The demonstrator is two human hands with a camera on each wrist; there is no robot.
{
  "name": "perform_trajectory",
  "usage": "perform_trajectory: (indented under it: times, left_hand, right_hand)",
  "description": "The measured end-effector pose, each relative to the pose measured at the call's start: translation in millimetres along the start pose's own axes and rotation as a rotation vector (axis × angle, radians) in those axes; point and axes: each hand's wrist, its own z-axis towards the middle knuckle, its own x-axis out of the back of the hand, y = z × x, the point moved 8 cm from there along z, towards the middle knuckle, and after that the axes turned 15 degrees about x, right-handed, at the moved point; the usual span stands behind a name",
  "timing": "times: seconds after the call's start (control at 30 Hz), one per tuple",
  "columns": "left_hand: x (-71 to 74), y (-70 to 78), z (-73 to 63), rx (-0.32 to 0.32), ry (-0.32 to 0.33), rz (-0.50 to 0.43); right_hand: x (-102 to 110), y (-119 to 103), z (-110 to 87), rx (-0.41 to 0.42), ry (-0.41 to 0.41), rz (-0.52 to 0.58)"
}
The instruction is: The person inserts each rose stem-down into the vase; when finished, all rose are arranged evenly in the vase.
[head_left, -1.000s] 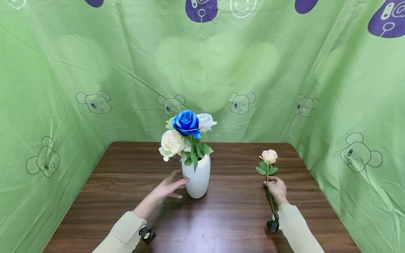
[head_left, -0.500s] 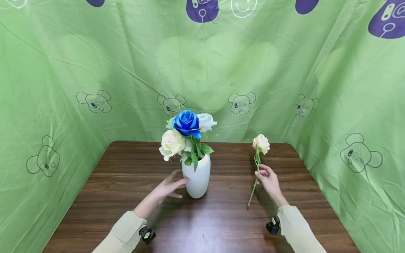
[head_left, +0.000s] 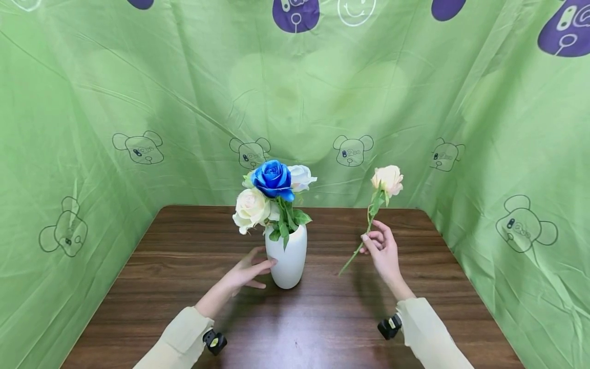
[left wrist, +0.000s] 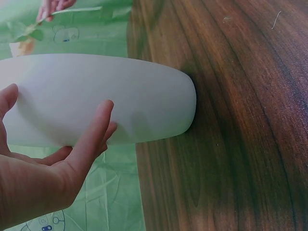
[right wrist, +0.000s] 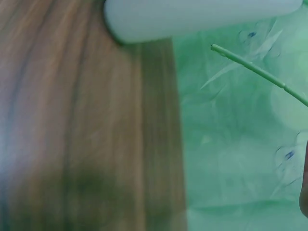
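A white vase (head_left: 287, 261) stands upright on the table, holding a blue rose (head_left: 273, 179), a cream rose (head_left: 251, 209) and a pale white flower (head_left: 301, 178) above green leaves. My left hand (head_left: 244, 271) is at its left side, fingers spread and fairly straight, thumb touching the wall. The left wrist view shows that hand (left wrist: 62, 168) close against the vase (left wrist: 106, 96). To the right, my right hand (head_left: 383, 251) pinches the stem of a peach rose (head_left: 387, 180), raised and tilted, bloom up. In the right wrist view the stem's cut end (right wrist: 214, 47) points toward the vase (right wrist: 192, 17).
The brown wood-grain table (head_left: 193, 246) carries the vase. A green printed cloth (head_left: 184, 102) hangs behind it and along both sides. Each wrist wears a small black camera, the left one (head_left: 214, 342) and the right one (head_left: 389, 326).
My right hand has lifted the peach rose off the table's right side and moved up and leftward, tilting the stem's lower end toward the vase. My left hand and the vase have stayed put.
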Motion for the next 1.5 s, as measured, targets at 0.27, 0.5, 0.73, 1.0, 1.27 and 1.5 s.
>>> perform_trajectory:
  times: [0.27,0.5,0.73,1.0,1.27,1.5]
  left_hand:
    - [5.4,-10.6,13.8,0.005,0.015,-0.001]
    - [1.4,-1.6,3.1,0.006,-0.005,-0.005]
    - [-3.3,8.9,-10.6,0.008,-0.003,0.007]
    - [-3.8,9.3,-11.8,0.008,-0.009,-0.003]
    - [-3.6,9.4,-11.9,0.013,-0.004,0.002]
    - [-5.0,11.1,-13.6,0.009,-0.005,0.006]
  right_hand:
    - [-55,-101,37.5,0.094,0.056,0.115]
    - [-83,-132,66.0,0.144,0.095,0.200]
    - [-105,-152,80.9,0.196,0.108,0.247]
    - [-126,-166,89.0,0.303,0.066,0.199]
    - [-150,-173,85.5,0.417,-0.086,0.115]
    - [-160,-186,84.5,0.524,-0.172,0.030]
